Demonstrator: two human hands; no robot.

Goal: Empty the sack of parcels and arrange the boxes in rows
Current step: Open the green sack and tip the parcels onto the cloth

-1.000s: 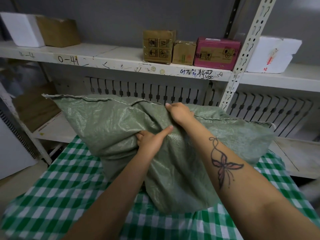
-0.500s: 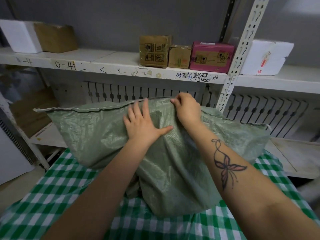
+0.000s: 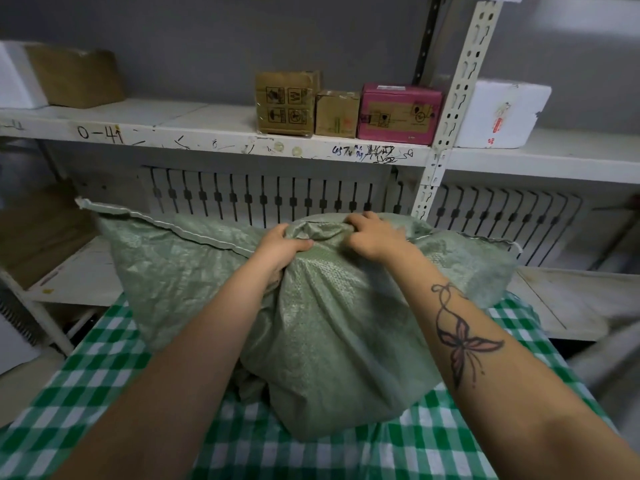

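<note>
A bulging green woven sack point(image 3: 332, 327) lies on a table covered with a green-and-white checked cloth point(image 3: 104, 368). Its hemmed mouth edge runs from the far left toward the middle. My left hand point(image 3: 280, 245) and my right hand point(image 3: 372, 237) both clutch a bunched fold of the sack's fabric at its top, side by side. The parcels inside are hidden by the fabric. On the white shelf point(image 3: 207, 123) behind stand a tall brown box point(image 3: 285, 103), a small brown box point(image 3: 336, 114) and a pink box point(image 3: 400, 114) in a row.
A white foam box point(image 3: 502, 114) sits right of the slotted shelf upright point(image 3: 446, 109). A brown carton point(image 3: 74, 77) and a white box point(image 3: 15, 77) stand at the shelf's far left. A lower shelf board point(image 3: 571, 299) lies behind the table at right.
My left hand went from lying flat and spread on the sack to gripping a fold of it. Both hands have bunched the fabric together at the sack's top.
</note>
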